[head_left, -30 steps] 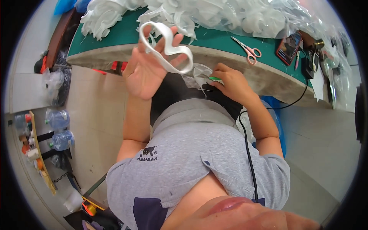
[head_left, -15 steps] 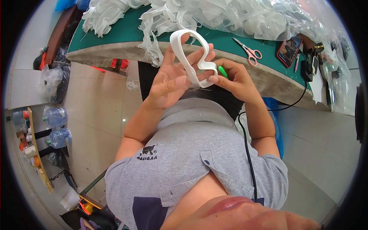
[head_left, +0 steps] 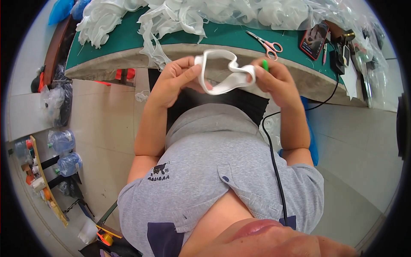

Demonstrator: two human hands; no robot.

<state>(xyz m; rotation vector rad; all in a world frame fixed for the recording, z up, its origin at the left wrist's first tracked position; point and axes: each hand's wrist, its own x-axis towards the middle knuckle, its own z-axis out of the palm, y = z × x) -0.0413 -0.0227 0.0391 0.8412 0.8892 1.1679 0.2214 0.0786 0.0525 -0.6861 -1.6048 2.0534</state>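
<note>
A soft white loop-shaped band (head_left: 223,88) is held up in front of the table edge. My left hand (head_left: 173,81) pinches its left side between thumb and fingers. At the other end, my right hand (head_left: 277,79) grips the band, which bends inward near that hand. A bright green tool (head_left: 265,65), perhaps a pen or small cutter, pokes out between the right fingers; its working end is hidden. Beyond the right hand, scissors (head_left: 269,46) with pink handles lie on the green table mat (head_left: 229,37).
Heaped white ruffled strips (head_left: 171,21) cover the far side, some hanging over the table edge. Clear plastic bags (head_left: 282,15) lie behind. A phone (head_left: 314,40) rests at right, and a black cable (head_left: 270,145) runs past my right arm. Water bottles (head_left: 68,163) stand at left.
My left hand has gone from spread fingers inside the loop to pinching its left side. The band has turned to lie wider between both hands, and my right hand has shifted slightly right.
</note>
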